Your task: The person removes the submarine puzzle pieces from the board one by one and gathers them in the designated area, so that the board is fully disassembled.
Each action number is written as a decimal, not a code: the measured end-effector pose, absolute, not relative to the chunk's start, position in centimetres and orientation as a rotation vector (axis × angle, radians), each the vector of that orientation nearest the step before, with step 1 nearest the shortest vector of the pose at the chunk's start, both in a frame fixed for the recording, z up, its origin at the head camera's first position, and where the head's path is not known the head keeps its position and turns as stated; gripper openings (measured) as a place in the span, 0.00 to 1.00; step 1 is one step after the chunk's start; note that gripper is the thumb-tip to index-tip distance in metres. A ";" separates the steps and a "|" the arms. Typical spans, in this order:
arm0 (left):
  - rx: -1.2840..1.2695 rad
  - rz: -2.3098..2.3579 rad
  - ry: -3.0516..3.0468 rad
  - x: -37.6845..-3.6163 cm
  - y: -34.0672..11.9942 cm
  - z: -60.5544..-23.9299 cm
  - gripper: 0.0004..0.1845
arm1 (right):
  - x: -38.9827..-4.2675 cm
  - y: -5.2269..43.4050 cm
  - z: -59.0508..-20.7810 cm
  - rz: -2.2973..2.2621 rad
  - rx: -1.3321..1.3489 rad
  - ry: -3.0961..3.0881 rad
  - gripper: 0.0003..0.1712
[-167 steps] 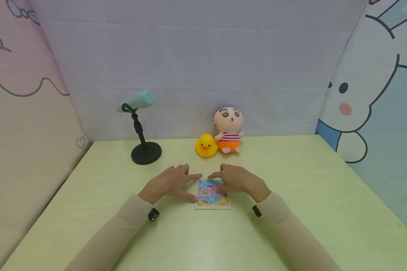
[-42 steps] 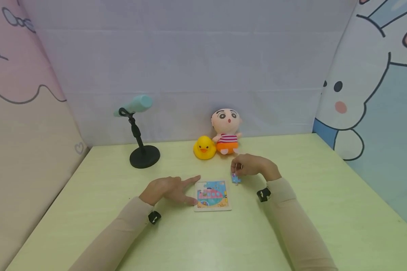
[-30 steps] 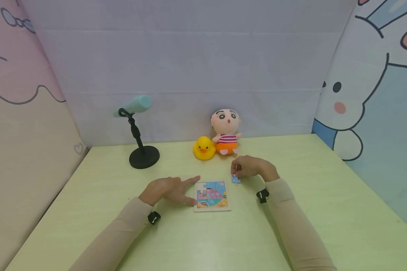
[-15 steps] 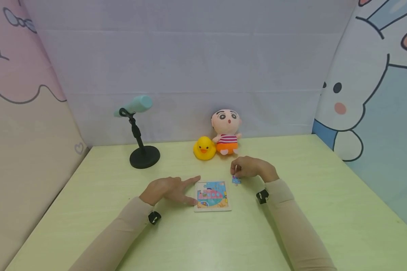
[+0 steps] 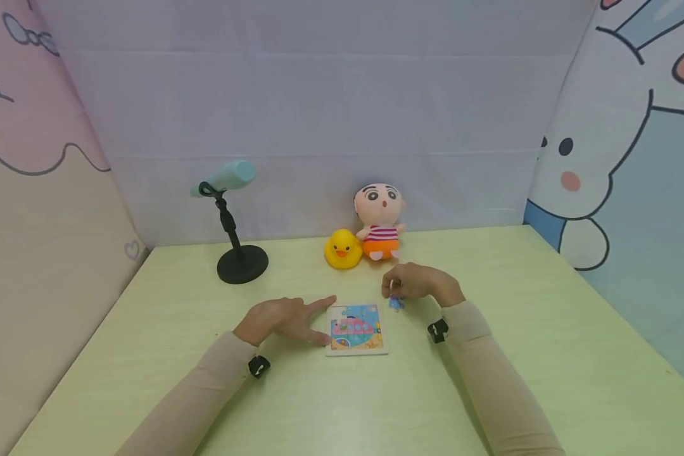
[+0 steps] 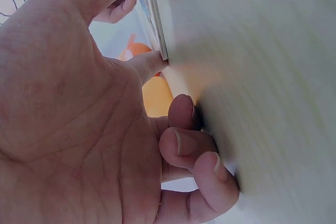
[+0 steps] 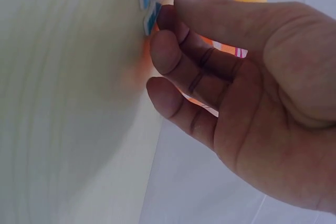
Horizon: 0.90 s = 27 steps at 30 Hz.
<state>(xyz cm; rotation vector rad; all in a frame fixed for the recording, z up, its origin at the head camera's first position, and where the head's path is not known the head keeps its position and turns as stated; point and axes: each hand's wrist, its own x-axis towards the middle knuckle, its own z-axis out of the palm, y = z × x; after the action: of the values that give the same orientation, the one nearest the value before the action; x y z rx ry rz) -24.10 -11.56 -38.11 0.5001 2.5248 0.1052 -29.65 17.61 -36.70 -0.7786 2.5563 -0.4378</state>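
In the head view a square wooden jigsaw puzzle with a pink submarine picture lies on the table; bare wood shows at its upper left. My left hand rests at its left side, index finger and thumb spread straight to the two left corners. In the left wrist view the other fingers bend against the tabletop. Beyond the puzzle's upper right corner, my right hand pinches a small blue puzzle piece. The right wrist view shows blue, knobbed puzzle piece edges at the fingertips, partly cut off by the frame.
Behind the puzzle sit a yellow rubber duck and a plush doll in orange shorts. A black stand holding a mint-green cylinder is at the back left. Printed cloth walls enclose the pale table.
Earlier my right hand was over the puzzle; it has since moved right, off it, with a piece in its fingers. Lately it shifts slightly left and the piece tilts. The left hand stays put.
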 end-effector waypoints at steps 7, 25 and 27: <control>0.510 0.112 2.522 -24.1 -11.6 -38.2 0.49 | -29.6 17.4 -36.9 -0.407 -0.782 2.544 0.07; 0.497 0.104 2.525 -24.3 -11.7 -38.4 0.49 | -28.8 15.7 -35.9 -0.461 -0.867 2.529 0.07; 0.499 0.103 2.526 -24.3 -11.7 -38.4 0.49 | -28.6 15.3 -35.8 -0.451 -0.870 2.530 0.08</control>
<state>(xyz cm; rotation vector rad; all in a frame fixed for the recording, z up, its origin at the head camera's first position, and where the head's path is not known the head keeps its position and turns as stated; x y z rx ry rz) -24.29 -11.69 -38.41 0.4993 2.5259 0.1033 -28.65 15.32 -35.78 -0.8696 2.5295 -0.4511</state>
